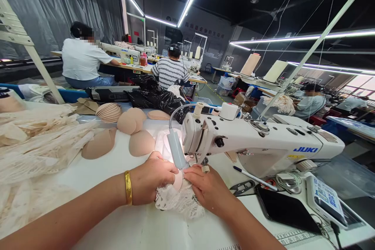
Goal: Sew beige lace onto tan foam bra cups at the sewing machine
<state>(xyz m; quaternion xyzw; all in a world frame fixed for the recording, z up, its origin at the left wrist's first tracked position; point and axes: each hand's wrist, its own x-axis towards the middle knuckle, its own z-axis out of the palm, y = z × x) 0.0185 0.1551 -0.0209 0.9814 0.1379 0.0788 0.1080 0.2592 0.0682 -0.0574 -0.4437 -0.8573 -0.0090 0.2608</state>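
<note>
Under the head of a white sewing machine (211, 136) lies a piece of cream lace fabric (178, 202) with a beige cup pad (177, 181) on it. My left hand (159, 175), with a gold bracelet at the wrist, is closed on the left edge of this work. From the right, my right hand (206, 187) pinches the lace beside the presser foot, its fingertips close to the needle area. A grey lamp (176, 148) on a bendy neck lights the spot and partly hides the needle. White cloth (164, 140) bunches behind my left hand.
Several beige cup pads (98, 144) lie at the left, beside a heap of cream lace (43, 144). At the right are thread snips (242, 188), a pen (254, 178), a black phone (287, 209) and a white control box (326, 199). Co-workers (84, 58) sit at machines beyond.
</note>
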